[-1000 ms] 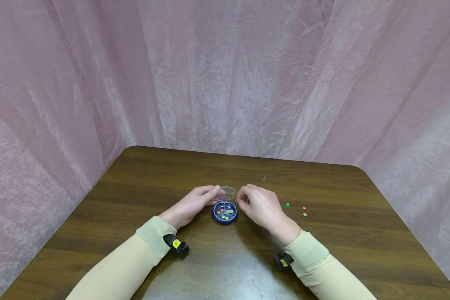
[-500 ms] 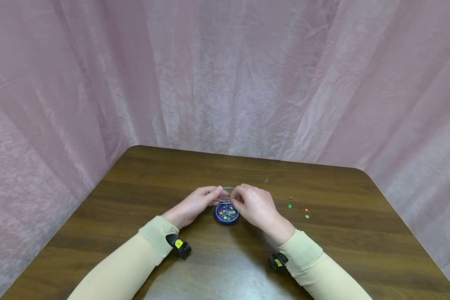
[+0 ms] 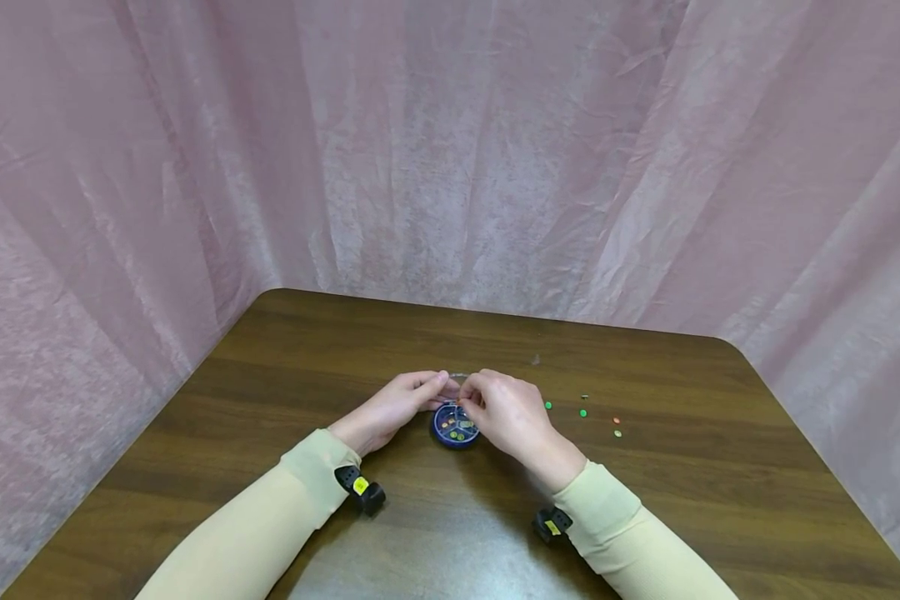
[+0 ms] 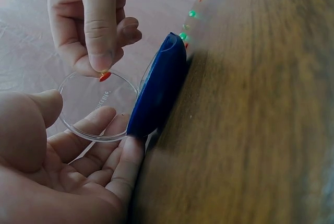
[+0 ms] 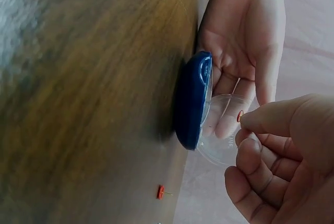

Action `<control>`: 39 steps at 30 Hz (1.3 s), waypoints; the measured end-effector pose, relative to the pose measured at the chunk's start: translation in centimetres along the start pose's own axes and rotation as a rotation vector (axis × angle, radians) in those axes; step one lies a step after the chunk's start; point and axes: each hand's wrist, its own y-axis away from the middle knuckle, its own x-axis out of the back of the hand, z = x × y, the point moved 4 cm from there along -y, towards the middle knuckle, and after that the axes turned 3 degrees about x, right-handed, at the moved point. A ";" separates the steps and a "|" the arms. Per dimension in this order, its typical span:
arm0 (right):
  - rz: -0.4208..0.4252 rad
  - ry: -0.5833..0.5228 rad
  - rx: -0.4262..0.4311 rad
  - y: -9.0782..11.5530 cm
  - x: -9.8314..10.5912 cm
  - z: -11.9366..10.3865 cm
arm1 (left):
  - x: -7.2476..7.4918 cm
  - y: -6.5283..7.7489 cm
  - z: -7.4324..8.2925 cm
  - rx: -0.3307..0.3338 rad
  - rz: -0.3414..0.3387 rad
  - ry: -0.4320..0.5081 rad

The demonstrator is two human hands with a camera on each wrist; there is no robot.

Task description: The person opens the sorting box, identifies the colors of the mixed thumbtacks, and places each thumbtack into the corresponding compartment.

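Observation:
A round blue case [image 3: 453, 442] with three compartments stands on the table, its clear lid [image 4: 99, 96] raised. Orange and yellow-green thumbtacks lie inside. My left hand [image 3: 392, 408] holds the lid, thumb at its rim and fingers behind it; a finger touches the base in the left wrist view. Thumb and index finger of my right hand [image 3: 508, 414] pinch an orange-red thumbtack [image 4: 105, 77] in front of the lid, just above the case's hinge side. In the right wrist view that thumbtack [image 5: 240, 116] shows at the fingertips, the other fingers curled.
Right of my right hand, loose thumbtacks lie on the brown table [image 3: 682, 467]: green ones [image 3: 582, 413], an orange one [image 3: 617, 420] and a yellow-green one [image 3: 618, 433]. A small clear piece [image 3: 536, 360] lies farther back. A pink curtain [image 3: 450, 167] hangs behind the table.
My right hand has moved left with the pinched thumbtack, from beside the lid to over the case's right back edge. Another green thumbtack now shows beside it. My left hand stays at the lid.

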 end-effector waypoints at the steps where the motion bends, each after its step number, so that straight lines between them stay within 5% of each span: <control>1: 0.002 0.001 0.003 0.0 0.0 0.0 | 0.0 0.0 0.0 -0.001 0.000 0.000; 39: -0.013 0.029 0.015 -0.1 -0.6 -0.1 | 0.0 -0.3 -0.3 -0.014 0.000 0.019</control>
